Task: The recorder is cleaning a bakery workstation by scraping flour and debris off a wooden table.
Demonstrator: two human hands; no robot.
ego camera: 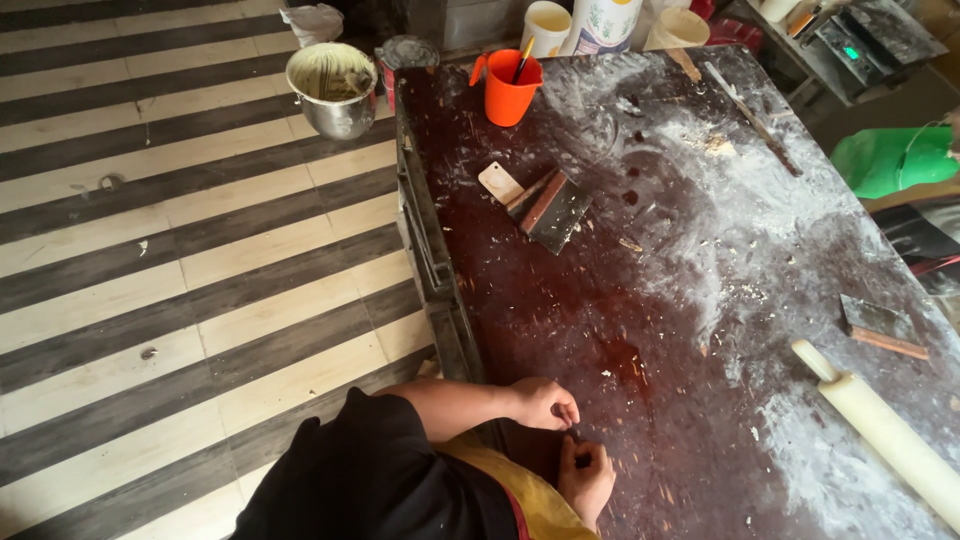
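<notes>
Head view, one item after another.

Worktable [600,330]: dark red-brown top, dusted with white flour thickest toward its right side and far right corner.

Left hand [545,403]: at the near left edge of the table, fingers curled in, fingertips meeting those of the other hand.

Right hand [585,478]: just beside the left, also at the near edge, fingers bent inward. Something small and dark seems pinched between the two hands, too small to tell what; whether either hand truly grips it I cannot tell.

Scrapers [548,207]: a pale flat card and two dark metal blades with wooden backs, lying together near the left edge, well apart from the hands.

Orange cup [508,88]: upright at the far left corner, a stick standing in it.

Rolling pin [885,430]: pale, lying slantwise at the near right corner.

Second scraper [880,325]: flat by the right edge, just beyond the pin.

Metal bucket [333,88]: on the striped floor past the table's far left corner, smeared pale inside.

Green plastic vessel [895,158]: off the right edge.
</notes>
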